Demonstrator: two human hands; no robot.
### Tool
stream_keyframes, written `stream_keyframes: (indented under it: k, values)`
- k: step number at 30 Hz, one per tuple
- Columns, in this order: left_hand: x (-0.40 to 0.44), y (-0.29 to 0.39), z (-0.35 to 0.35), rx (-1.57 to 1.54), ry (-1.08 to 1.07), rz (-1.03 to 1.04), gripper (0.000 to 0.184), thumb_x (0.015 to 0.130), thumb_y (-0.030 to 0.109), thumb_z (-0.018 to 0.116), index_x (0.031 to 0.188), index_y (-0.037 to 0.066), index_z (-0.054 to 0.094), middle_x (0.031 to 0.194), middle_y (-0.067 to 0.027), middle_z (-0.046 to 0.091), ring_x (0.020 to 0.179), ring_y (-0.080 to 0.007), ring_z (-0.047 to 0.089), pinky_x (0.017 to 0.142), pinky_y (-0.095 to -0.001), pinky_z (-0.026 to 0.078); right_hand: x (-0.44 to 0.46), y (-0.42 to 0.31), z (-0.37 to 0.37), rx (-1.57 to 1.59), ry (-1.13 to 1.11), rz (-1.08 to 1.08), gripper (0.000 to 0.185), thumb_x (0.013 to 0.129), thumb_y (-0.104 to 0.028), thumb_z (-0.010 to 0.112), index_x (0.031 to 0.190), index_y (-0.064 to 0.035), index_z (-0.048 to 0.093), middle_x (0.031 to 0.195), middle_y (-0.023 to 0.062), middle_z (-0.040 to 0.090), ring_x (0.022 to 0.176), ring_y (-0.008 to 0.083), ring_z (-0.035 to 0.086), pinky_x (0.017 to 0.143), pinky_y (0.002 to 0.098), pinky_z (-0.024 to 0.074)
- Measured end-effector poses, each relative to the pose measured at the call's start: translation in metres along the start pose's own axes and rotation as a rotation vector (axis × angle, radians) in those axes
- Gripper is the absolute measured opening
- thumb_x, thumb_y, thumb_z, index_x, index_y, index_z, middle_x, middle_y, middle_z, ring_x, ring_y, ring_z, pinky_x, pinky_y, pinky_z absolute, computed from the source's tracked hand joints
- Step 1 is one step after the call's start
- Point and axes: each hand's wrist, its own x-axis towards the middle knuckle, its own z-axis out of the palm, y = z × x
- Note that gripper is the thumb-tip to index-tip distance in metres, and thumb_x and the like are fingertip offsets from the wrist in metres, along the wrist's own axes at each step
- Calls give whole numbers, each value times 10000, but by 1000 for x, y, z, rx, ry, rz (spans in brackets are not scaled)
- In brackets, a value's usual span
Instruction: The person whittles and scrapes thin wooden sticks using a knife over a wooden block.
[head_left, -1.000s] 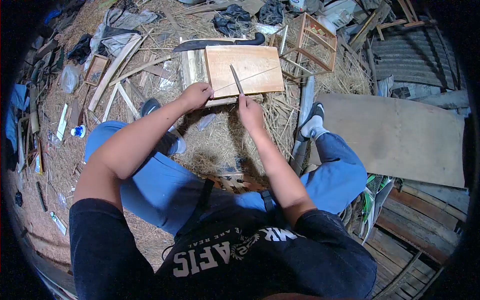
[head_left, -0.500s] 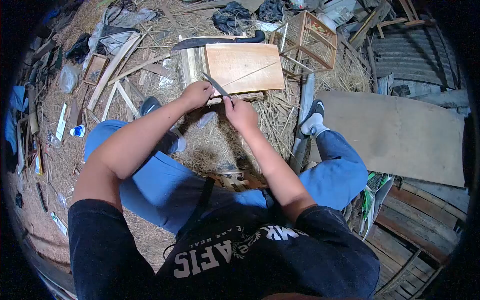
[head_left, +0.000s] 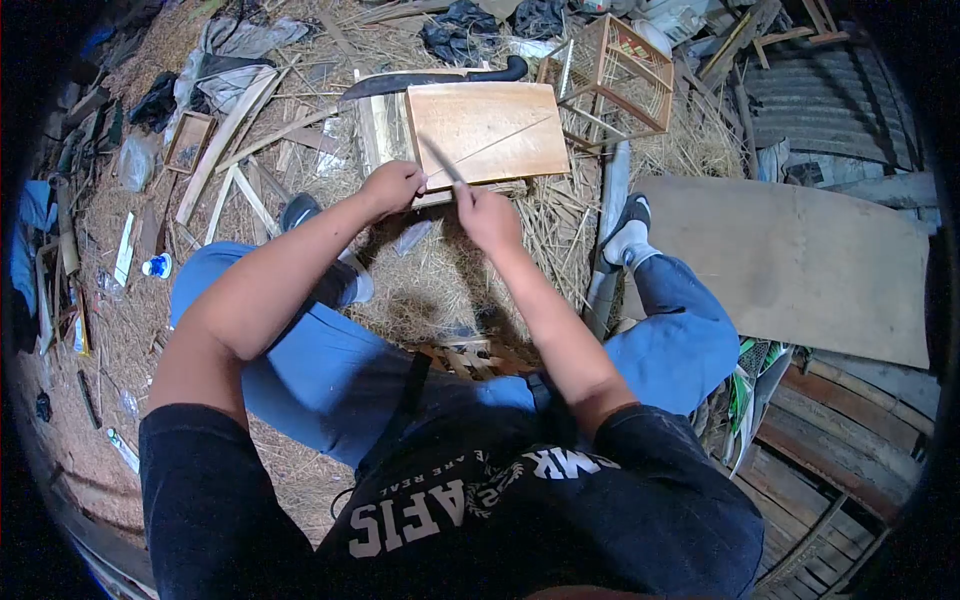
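Observation:
My right hand (head_left: 488, 216) is closed around the handle of a knife (head_left: 438, 157), its blade pointing up and left over the wooden board (head_left: 480, 108). Pinched in my left hand (head_left: 393, 188) at the board's near left corner is the end of a thin stick (head_left: 512, 142). That stick slants across the board toward its right side, and the blade crosses close to its near end. Whether the blade touches it I cannot tell. Behind the board lies a machete (head_left: 420, 82) with a dark handle.
A small wooden-framed cage (head_left: 632, 80) stands right of the board. Thin strips and straw cover the ground. To the right lies a large flat sheet (head_left: 790, 265). Long wood strips (head_left: 225, 145) and a small wooden tray (head_left: 178, 158) lie left.
My right hand has shifted slightly right, and the knife blade has swung steeper and further over the board. My left hand and the stick stay nearly in place.

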Motion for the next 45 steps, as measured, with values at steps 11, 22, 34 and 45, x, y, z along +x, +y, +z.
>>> stream_keyframes:
  k: [11,22,34,45]
  values:
    - [2,-6,1,1,20,15,338,943,331,577,828,44,714,785,-147,686,743,-288,654,727,-396,505,-15,-9,-6,-78,-150,-57,568,1012,-484,412,858,-58,754,835,224,709,798,431,692,754,533,545]
    - [1,-2,0,-19,-14,-6,361,972,332,544,828,36,693,791,-160,686,757,-309,652,738,-410,497,19,47,-36,60,37,204,595,1028,-478,390,928,-14,749,897,256,709,862,440,691,821,536,543]
    - [2,-5,-3,-64,-37,1,327,966,304,570,789,49,672,645,-79,607,619,-177,580,617,-357,470,-5,41,-59,-205,-233,0,565,1012,-531,378,939,-111,749,928,205,724,911,437,679,868,515,521]
    - [0,-1,-3,-1,-23,86,340,971,299,564,792,36,684,703,-102,656,666,-195,604,667,-355,483,50,134,-83,-160,-83,156,685,997,-572,368,1045,3,737,1017,293,693,1002,461,664,927,524,503]
